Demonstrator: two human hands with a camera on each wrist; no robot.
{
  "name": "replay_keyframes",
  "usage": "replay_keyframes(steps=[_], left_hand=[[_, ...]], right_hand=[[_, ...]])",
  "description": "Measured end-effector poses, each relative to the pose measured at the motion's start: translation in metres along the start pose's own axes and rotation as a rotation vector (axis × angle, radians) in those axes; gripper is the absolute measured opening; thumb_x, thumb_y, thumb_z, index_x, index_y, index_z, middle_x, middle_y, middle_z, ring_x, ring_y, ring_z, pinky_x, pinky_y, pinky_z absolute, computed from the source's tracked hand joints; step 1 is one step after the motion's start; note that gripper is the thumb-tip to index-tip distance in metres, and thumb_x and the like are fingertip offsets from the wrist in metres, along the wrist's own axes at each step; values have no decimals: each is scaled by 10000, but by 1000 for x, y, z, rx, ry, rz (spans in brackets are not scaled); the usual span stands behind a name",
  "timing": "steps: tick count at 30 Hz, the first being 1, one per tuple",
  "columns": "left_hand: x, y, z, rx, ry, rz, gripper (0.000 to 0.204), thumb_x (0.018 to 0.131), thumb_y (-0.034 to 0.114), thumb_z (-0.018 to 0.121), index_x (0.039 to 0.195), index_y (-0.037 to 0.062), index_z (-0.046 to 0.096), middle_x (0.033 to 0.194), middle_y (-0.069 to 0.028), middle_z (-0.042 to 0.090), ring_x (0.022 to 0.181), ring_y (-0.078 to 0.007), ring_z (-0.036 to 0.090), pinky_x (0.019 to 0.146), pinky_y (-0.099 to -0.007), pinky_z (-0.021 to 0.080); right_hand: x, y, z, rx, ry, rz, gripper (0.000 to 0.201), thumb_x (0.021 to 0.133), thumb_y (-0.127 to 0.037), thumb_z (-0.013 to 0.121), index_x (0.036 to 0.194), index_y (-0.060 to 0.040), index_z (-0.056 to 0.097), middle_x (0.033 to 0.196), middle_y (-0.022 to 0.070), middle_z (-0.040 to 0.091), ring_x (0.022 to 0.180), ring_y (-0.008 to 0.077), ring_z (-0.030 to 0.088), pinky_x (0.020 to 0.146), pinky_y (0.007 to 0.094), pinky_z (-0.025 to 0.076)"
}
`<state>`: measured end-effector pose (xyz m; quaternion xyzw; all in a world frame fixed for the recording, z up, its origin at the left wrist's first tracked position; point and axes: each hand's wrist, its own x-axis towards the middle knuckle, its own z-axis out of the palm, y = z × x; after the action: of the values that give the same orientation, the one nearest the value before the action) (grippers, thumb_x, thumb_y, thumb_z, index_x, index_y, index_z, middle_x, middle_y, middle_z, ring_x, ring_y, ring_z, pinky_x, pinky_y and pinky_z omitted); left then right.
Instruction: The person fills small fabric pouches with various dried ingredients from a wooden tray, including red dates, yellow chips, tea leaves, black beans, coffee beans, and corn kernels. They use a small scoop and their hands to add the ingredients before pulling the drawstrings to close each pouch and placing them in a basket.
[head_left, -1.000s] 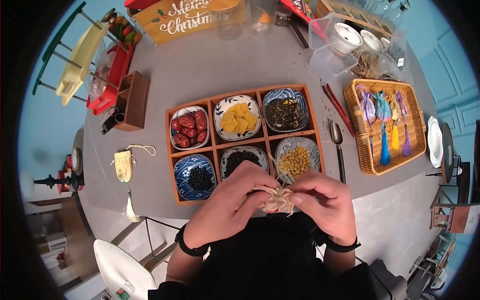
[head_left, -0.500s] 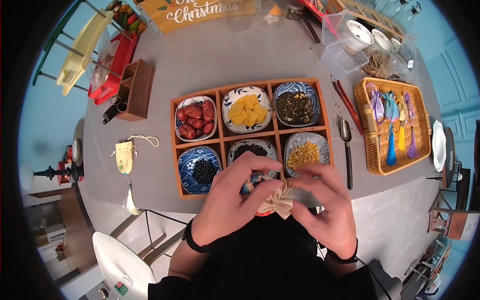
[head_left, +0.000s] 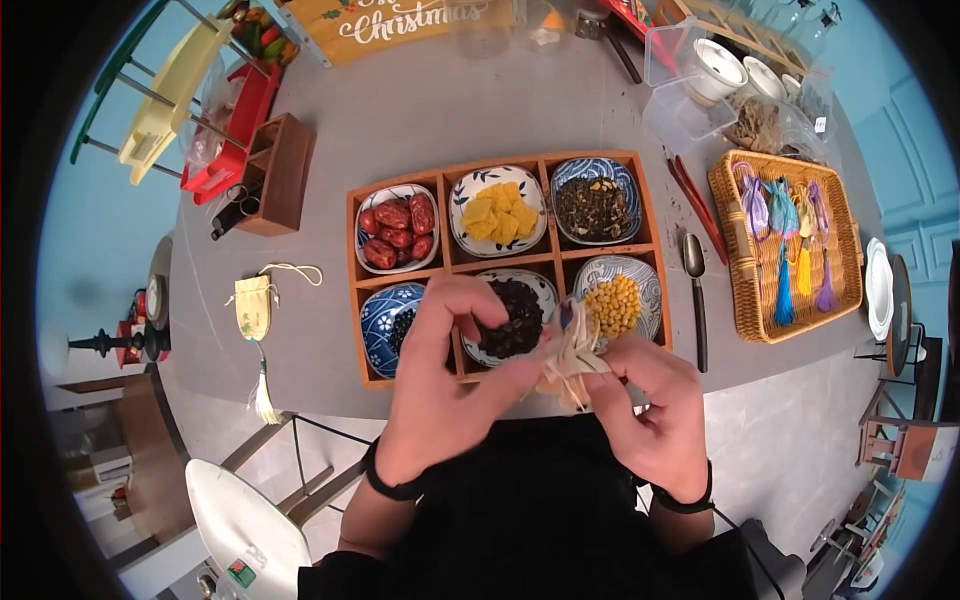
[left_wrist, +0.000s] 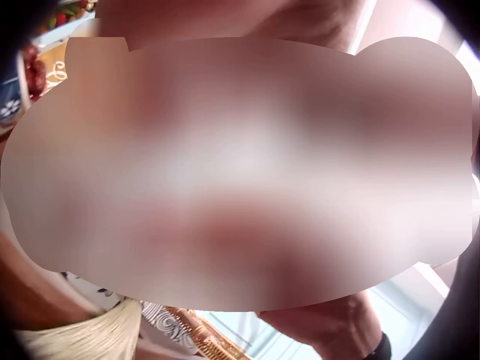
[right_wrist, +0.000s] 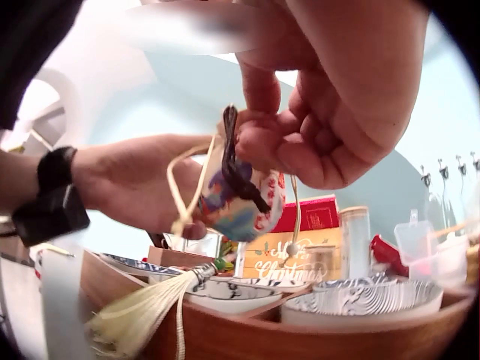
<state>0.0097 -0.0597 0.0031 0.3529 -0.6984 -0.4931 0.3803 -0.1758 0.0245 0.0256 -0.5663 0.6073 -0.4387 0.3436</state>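
A small cream drawstring pouch [head_left: 570, 365] hangs above the tray's front edge; the right wrist view shows its coloured print [right_wrist: 240, 214]. My right hand [head_left: 655, 410] pinches its gathered top, with curled fingers [right_wrist: 300, 139] in the right wrist view. My left hand [head_left: 445, 385] is beside the pouch, thumb against it, index finger raised and apart; some fingers are hidden behind the pouch. A dark twisted piece [right_wrist: 238, 176] lies across the pouch front. Loose cords and a cream tassel [right_wrist: 142, 307] with a green bead hang below. Blur covers most of the left wrist view.
A wooden compartment tray [head_left: 452, 262] holds dishes of red dates [head_left: 395, 230], yellow pieces, dried leaves, dark pieces and yellow beads. Another pouch [head_left: 254, 308] lies left; a spoon [head_left: 695, 300] and wicker basket [head_left: 745, 300] stand right.
My left hand has moved left and its fingers have spread from the pouch, uncovering the dark-filled dish. My right fingers, apart half a second ago, have closed on the pouch top.
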Motion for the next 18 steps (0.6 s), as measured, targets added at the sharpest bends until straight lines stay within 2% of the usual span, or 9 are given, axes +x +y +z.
replay_keyframes(steps=[1, 2, 4, 5, 12, 14, 15, 16, 18], left_hand=[[0, 10, -4, 6, -69, -11, 340, 748, 59, 754, 995, 28, 523, 945, -60, 540, 858, -152, 557, 775, -283, 473], [1, 17, -3, 6, -69, -16, 340, 748, 59, 754, 995, 28, 523, 945, -60, 540, 858, -152, 557, 775, -283, 473], [3, 27, 4, 146, -233, -198, 336, 731, 58, 751, 974, 29, 520, 906, -68, 544, 765, -179, 572, 720, -306, 498], [3, 24, 7, 129, -212, -217, 321, 718, 45, 742, 943, 26, 514, 890, -88, 548, 709, -222, 588, 674, -333, 512], [3, 19, 14, 352, -118, -218, 237, 746, 34, 705, 899, 21, 525, 818, -115, 580, 682, -268, 618, 620, -346, 509], [6, 11, 7, 481, 64, -188, 221, 751, 50, 699, 886, 18, 527, 725, -121, 583, 590, -267, 596, 563, -357, 492], [5, 13, 7, 427, 48, -250, 152, 765, 13, 640, 859, 14, 521, 684, -76, 546, 570, -131, 536, 533, -254, 420], [5, 16, 6, 426, 46, -253, 152, 765, 13, 640, 859, 14, 521, 684, -76, 546, 570, -131, 536, 533, -254, 420], [5, 22, 3, 353, -30, -254, 139, 791, 30, 623, 879, 2, 519, 617, -122, 574, 497, -219, 579, 498, -318, 455]], right_hand=[[2, 0, 2, 2, -1, 4, 64, 808, 34, 647, 798, 36, 584, 714, 115, 572, 600, 261, 564, 556, 321, 433], [3, 1, 6, -34, 21, -52, 70, 794, 41, 650, 798, 32, 580, 742, 124, 577, 621, 288, 571, 570, 341, 449], [4, 2, 10, -69, 29, -115, 81, 780, 49, 653, 798, 28, 577, 770, 134, 581, 642, 316, 578, 584, 361, 464], [5, 3, 12, -85, 22, -133, 82, 784, 47, 651, 807, 29, 575, 806, 141, 585, 664, 327, 585, 599, 376, 473], [-1, 1, 11, -109, -59, -119, 81, 796, 42, 642, 815, 29, 565, 863, 151, 595, 729, 358, 601, 630, 401, 487], [-3, 4, 4, -127, -70, -105, 85, 795, 39, 647, 824, 26, 568, 863, 150, 600, 738, 362, 602, 637, 399, 489], [-4, 5, 1, -145, -76, -91, 91, 793, 35, 652, 832, 22, 571, 863, 149, 604, 747, 365, 603, 643, 397, 491], [-4, 4, 2, -145, -77, -87, 91, 793, 35, 652, 832, 22, 571, 863, 149, 604, 747, 365, 603, 643, 397, 491], [0, 3, 3, -234, 49, -91, 113, 785, 16, 679, 829, 15, 576, 844, 144, 614, 748, 362, 610, 656, 389, 499]])
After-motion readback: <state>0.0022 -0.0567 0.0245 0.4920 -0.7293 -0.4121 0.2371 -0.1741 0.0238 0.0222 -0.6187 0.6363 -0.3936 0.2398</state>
